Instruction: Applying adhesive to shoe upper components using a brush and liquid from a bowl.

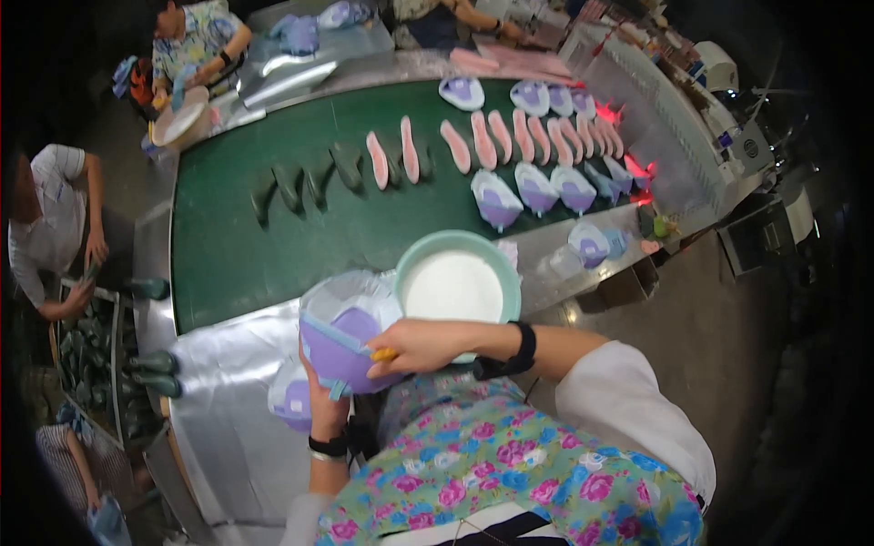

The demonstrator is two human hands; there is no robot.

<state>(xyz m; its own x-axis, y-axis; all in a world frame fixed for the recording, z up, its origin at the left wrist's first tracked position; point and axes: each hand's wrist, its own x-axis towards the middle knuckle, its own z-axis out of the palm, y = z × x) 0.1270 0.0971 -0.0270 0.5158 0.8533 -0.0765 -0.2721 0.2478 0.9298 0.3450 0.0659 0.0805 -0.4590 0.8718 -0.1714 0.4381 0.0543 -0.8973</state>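
Note:
My left hand [324,400] grips a purple and white shoe upper [339,350] from its left side and below, holding it up over the near edge of the worktable. In my right hand [421,346] is a brush with a yellow-orange handle [384,354], its fingers closed round it against the upper's side. The brush's tip is hidden. Just beyond the right wrist stands a pale green basin [512,273] holding white liquid [452,289]. Beside my left hand, a second purple and white upper [293,403] lies on the silvery sheet [223,428].
A green conveyor belt [237,173] carries dark shoe lasts [289,185], pink insoles [410,150] and several purple uppers [496,200]. A machine housing [692,173] stands at the belt's right end. Co-workers sit at the left and far side; a rack of dark lasts [91,364] is at left.

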